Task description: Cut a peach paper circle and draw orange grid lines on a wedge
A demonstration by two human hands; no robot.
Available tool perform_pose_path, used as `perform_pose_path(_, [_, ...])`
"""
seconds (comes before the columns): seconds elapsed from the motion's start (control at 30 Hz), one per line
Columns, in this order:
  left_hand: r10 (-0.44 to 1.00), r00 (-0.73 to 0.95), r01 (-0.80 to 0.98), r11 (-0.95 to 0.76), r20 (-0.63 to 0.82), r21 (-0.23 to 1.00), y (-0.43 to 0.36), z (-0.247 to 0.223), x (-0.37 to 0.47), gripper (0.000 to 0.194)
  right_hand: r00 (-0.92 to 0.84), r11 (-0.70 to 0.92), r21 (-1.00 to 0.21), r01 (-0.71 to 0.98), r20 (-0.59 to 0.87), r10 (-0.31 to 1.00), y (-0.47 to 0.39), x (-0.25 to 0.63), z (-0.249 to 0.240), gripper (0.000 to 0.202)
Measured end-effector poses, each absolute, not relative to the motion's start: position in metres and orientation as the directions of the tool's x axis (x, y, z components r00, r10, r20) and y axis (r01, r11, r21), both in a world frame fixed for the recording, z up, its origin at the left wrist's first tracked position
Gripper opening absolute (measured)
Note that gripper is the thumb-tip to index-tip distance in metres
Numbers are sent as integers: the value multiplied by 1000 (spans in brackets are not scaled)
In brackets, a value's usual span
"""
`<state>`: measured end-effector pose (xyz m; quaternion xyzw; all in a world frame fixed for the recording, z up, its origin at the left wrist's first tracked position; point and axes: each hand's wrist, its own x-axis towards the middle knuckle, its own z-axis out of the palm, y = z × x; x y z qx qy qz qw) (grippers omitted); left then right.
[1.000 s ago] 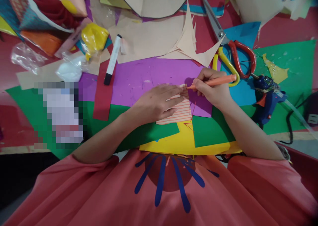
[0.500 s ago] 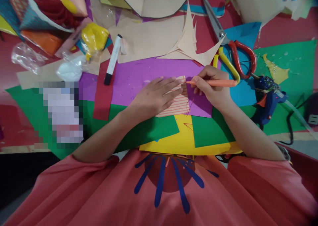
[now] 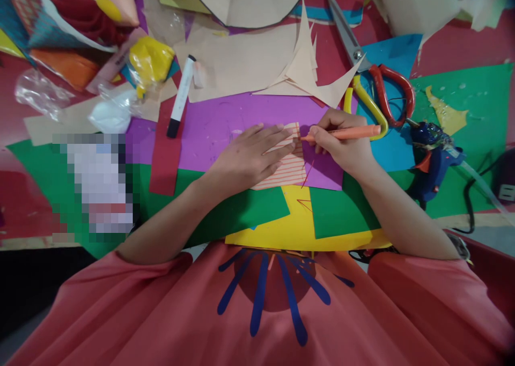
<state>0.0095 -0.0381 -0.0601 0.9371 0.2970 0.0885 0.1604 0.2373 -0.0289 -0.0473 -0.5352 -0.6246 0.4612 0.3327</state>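
Note:
My left hand (image 3: 257,154) lies flat with fingers stretched out over a small cream piece of paper (image 3: 287,170) striped with orange-red lines. Part of the paper is hidden under the palm. Between the thumb and fingers of my right hand (image 3: 341,143) is an orange felt-tip pen (image 3: 358,132), its tip at the paper's right edge near the top. Beneath the striped paper is a purple sheet (image 3: 205,119), which has some pen marks on it. Green and yellow sheets overlap below it, nearer my body.
Scissors with red and yellow handles (image 3: 380,95) lie beyond my right hand. A blue glue gun (image 3: 434,167) with a cord rests at right. A white marker with a black cap (image 3: 182,95) lies across a red strip (image 3: 164,162). Beige paper scraps (image 3: 241,60) and plastic-wrapped clay (image 3: 151,60) are farther back.
The pen tip has shifted slightly down along the striped paper's right edge, with my right hand tilting the pen a little. My left hand stays pressed on the paper.

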Motion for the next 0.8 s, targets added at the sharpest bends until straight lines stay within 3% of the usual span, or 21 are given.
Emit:
perform_pose_path(0.47, [561, 815, 510, -813, 143, 282, -38, -62, 10, 37, -201, 0, -933, 359, -78, 976, -28, 237, -47, 30])
perform_pose_path(0.8, [603, 775, 547, -789, 187, 280, -39, -67, 8, 37, -133, -23, -974, 225, -54, 990, -31, 237, -46, 30])
